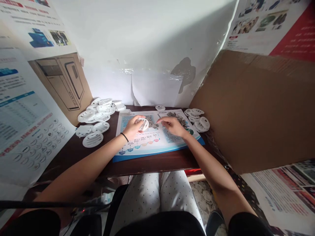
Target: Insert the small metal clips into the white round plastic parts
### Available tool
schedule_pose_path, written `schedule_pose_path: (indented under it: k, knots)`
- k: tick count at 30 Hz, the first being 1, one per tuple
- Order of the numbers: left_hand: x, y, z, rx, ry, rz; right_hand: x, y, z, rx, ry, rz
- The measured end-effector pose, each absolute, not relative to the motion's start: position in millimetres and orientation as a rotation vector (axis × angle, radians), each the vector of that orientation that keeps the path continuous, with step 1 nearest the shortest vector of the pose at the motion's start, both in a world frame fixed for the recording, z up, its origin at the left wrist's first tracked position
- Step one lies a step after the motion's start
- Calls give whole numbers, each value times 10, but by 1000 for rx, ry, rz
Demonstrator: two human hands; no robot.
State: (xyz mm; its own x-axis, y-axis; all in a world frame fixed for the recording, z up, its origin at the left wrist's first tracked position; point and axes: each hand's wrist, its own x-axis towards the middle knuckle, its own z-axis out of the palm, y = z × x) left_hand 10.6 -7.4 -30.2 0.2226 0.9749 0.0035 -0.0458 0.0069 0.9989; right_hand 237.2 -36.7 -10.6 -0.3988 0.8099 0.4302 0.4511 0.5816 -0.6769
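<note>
Left hand is gripping a partly covered disc toward the surface's far edge — right hand, I cannot tell.

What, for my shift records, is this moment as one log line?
left hand: holding white slotted plastic disc | right hand: near pile of small greyish pieces

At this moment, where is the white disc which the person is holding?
In the head view, the white disc is near the centre, held in the left hand over the printed sheet, with the right hand to its right.
</note>
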Motion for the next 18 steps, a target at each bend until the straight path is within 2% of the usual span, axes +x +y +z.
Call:
schedule_pose_path:
  k: [4, 6, 14, 18]
  knots:
    - [117, -141, -258, 1312, 1003, 1012, 2322, -355, -43, -959, -1512, 1153]
    - [124, -180, -238, 1334, 989, 985, 2238, -371, -36, -932, -1335, 1272]
    - [144, -199, -271, 1398, 961, 889, 2056, -335, -207, -928, -1149, 1280]
    - [164, -179, -287, 1437, 1012, 861, 2083, -296, -298, -1029, -1257, 1030]
